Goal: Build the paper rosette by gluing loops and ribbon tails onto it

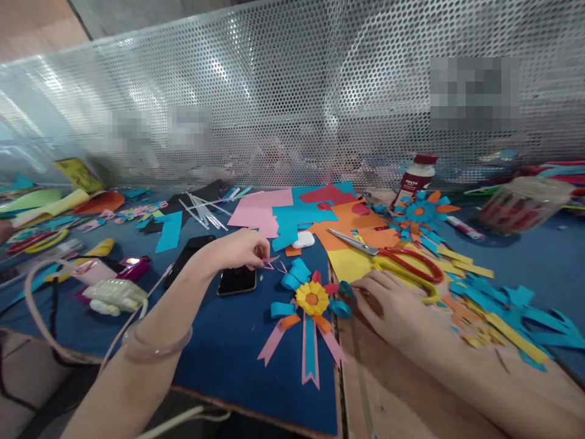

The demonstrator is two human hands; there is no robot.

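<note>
On the blue felt-covered bench [228, 341], the left hand [242, 249] pinches a thin pink paper scrap [269, 263]; the right hand [388, 299], fingers released, touches a blue paper loop [346, 288] of the yellow-centred paper rosette [312, 299].

Left hand [242, 249] pinching (fingertips together), right hand [388, 299] flat.

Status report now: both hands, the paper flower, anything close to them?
Left hand pinching small pink paper scrap. Right hand flat beside yellow-centred paper rosette with ribbons. Black phone, red-and-yellow scissors close by.
</note>
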